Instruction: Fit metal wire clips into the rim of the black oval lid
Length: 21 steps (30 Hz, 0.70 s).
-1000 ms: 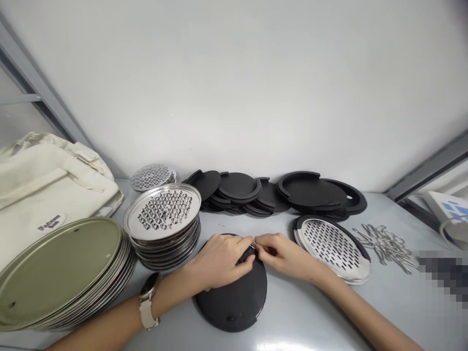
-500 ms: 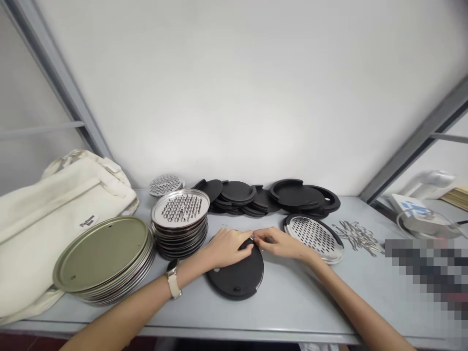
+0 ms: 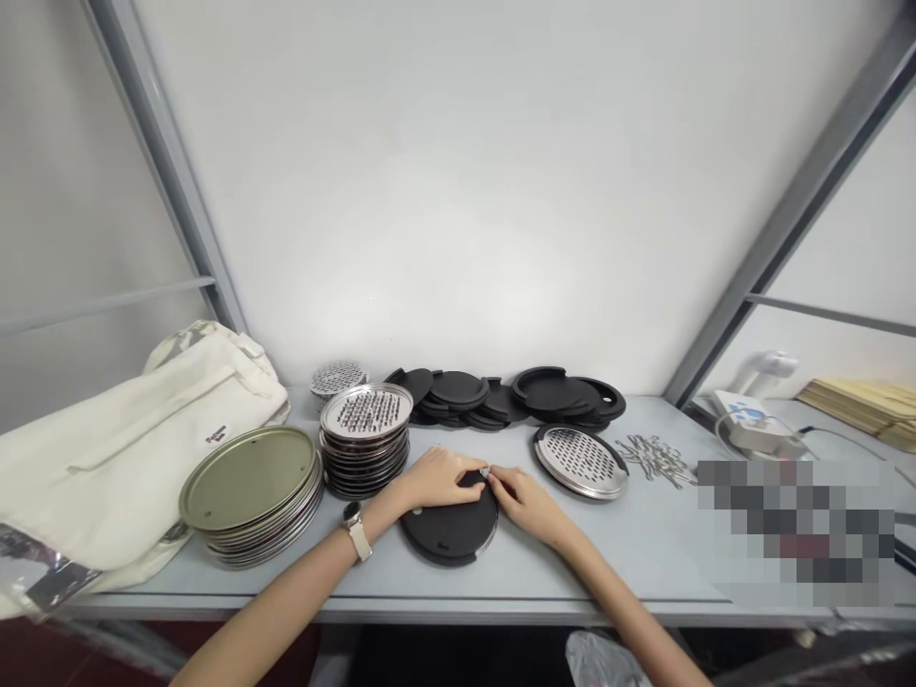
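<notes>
A black round plate (image 3: 450, 523) with a raised partial rim lies on the table in front of me, a thin silvery edge showing at its lower right. My left hand (image 3: 442, 479) rests over its far left part, thumb and forefinger closed on the far edge. Against that same edge, my right hand (image 3: 521, 498) pinches a small shiny metal piece (image 3: 485, 470), mostly covered by fingertips; its shape is unclear. Right of the hands lies a round metal grater plate (image 3: 579, 460) in a black holder. Beyond it is a heap of bent wire clips (image 3: 655, 459).
Green round lids (image 3: 247, 482) are stacked at left beside a cream bag (image 3: 150, 448). Stacked grater discs (image 3: 366, 412) stand behind my left wrist. Black round holders (image 3: 458, 389) lie along the wall. A white device (image 3: 755, 425) with a cable sits far right.
The camera view has shifted, showing more of the table's front. Both hands stay at the plate's far edge, with the right fingers slightly repositioned. More silvery edge shows at the plate's lower right.
</notes>
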Motion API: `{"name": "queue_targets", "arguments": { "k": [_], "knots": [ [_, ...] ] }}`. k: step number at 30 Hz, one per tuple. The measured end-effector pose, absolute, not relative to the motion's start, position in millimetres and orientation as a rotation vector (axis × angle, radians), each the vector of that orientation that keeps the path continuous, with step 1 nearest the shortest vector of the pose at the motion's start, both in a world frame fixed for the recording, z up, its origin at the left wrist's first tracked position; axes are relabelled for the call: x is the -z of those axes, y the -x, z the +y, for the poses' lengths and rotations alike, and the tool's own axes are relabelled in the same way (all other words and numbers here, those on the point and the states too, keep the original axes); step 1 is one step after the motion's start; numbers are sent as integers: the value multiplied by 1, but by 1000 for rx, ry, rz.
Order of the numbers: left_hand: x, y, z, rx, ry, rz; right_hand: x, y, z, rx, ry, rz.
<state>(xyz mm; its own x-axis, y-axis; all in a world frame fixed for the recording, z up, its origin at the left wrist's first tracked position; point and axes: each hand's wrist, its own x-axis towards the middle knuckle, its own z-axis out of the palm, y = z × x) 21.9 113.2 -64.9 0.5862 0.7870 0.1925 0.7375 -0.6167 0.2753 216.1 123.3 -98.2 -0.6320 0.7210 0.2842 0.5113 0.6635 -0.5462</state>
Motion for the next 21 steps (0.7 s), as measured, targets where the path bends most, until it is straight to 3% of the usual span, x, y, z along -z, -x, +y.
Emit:
{"name": "queue_targets", "arguments": {
  "k": [21],
  "knots": [
    [72,-21,112,-476,-2805,1140,117,-219,106,-230,1080,-2424]
  ]
}}
